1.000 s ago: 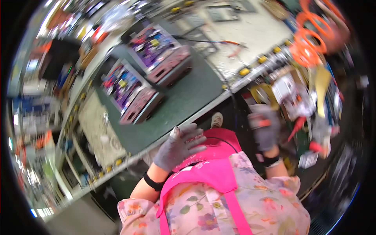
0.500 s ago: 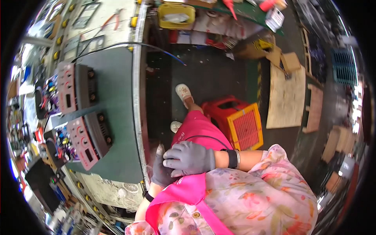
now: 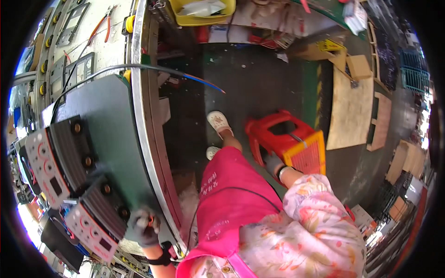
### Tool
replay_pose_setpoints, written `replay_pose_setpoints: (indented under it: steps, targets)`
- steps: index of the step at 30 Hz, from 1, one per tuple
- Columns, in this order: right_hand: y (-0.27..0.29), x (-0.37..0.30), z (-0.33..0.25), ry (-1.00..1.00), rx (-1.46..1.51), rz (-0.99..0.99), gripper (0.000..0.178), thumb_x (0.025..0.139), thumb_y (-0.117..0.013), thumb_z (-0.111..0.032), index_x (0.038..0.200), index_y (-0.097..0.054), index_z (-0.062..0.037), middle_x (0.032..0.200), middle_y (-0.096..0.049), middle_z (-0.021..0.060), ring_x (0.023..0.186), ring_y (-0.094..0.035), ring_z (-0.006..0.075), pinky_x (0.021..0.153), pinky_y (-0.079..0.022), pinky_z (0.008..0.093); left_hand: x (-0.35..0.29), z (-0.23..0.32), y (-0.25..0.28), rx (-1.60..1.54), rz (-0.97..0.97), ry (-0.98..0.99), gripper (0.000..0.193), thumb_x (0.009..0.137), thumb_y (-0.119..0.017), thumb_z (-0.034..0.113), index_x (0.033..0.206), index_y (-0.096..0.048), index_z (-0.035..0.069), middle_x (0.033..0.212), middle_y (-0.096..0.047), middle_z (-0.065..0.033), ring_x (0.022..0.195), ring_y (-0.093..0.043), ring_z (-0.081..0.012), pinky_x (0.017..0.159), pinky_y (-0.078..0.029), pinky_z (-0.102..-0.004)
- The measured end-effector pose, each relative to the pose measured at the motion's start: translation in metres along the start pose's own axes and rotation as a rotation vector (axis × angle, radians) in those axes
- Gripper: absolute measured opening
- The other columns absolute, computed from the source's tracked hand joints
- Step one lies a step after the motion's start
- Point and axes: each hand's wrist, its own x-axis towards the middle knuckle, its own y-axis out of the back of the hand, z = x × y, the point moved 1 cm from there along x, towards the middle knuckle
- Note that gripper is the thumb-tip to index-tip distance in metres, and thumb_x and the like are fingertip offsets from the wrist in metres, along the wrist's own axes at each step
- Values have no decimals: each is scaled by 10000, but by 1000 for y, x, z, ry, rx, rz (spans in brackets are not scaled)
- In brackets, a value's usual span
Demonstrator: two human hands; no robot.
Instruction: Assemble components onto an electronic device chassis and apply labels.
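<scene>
My left hand (image 3: 144, 227), in a grey glove, is over the green board (image 3: 116, 134) by the workbench edge. Its fingers curl inward, and whatever is between them is too small to make out. Close beside it are two box-shaped devices: a nearer one (image 3: 92, 227) and a farther one (image 3: 46, 162), with dark ribbed bodies and pale, knobbed front panels. My right hand (image 3: 272, 163), also gloved, reaches down to the near side of a red and yellow plastic stool (image 3: 269, 125). It grips the stool's edge, with the fingertips partly hidden.
A black cable (image 3: 153, 67) with bared coloured wires sticks out past the bench's metal edge (image 3: 139, 92). Orange-handled pliers (image 3: 107, 28) lie on the far bench. A yellow bin (image 3: 204, 18) stands ahead. Plywood (image 3: 350, 111) and cardboard (image 3: 359, 67) lie to the right.
My hands, together at my lap before, have parted. The left has moved over the bench beside the devices, and the right has gone down to the stool. The view has shifted.
</scene>
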Motion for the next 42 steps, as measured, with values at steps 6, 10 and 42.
replay_pose_setpoints:
  steps: [6,10,42]
  targets:
    - [-106,59,-1,-39,-98,-392,379,910,-441,-294,1241,-570,-163,1200,-593,75,1131,-523,273,912,-387,482,17,-3,19,34,-34,-81,236,834,-635,135,735,-490,-22,731,-516,-152,402,-507,-183,350,-429,-279]
    - [-155,97,-16,-88,-139,-483,410,919,-427,-319,1283,-550,-175,1264,-571,44,1203,-483,251,961,-351,490,14,2,12,210,41,-33,319,899,-614,303,891,-600,-16,792,-566,-172,522,-536,-193,487,-469,-293]
    - [210,239,-67,-148,727,153,537,859,-541,-364,1335,-498,-118,1460,-386,86,1347,-332,330,1107,-265,392,9,0,41,17,-244,37,167,859,-552,41,974,-608,-66,943,-579,-174,630,-593,-183,568,-495,-287]
